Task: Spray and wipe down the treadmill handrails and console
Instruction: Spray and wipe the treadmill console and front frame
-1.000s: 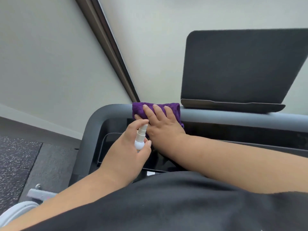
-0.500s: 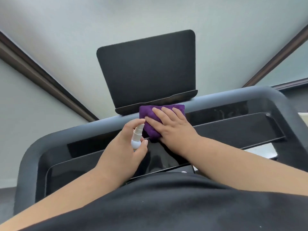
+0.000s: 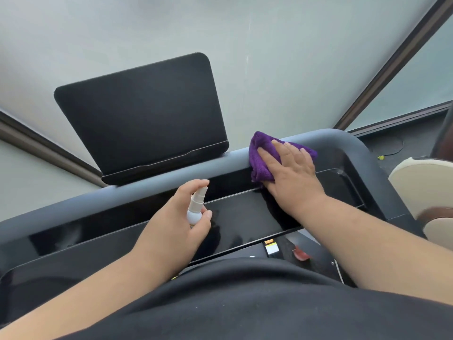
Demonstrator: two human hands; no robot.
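My right hand [image 3: 291,173] presses the purple cloth [image 3: 261,155] flat-fingered onto the grey handrail [image 3: 171,176]; my left hand [image 3: 179,217] grips the spray bottle [image 3: 196,207].

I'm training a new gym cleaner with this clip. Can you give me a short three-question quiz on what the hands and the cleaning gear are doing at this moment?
1. True or false: the right hand presses the purple cloth flat against the grey front handrail.
2. What does the left hand hold? A) a sponge B) a small white spray bottle C) nothing
3. Fill in: the cloth lies to the ___ of the black screen, as the person sees it.

Key
1. True
2. B
3. right
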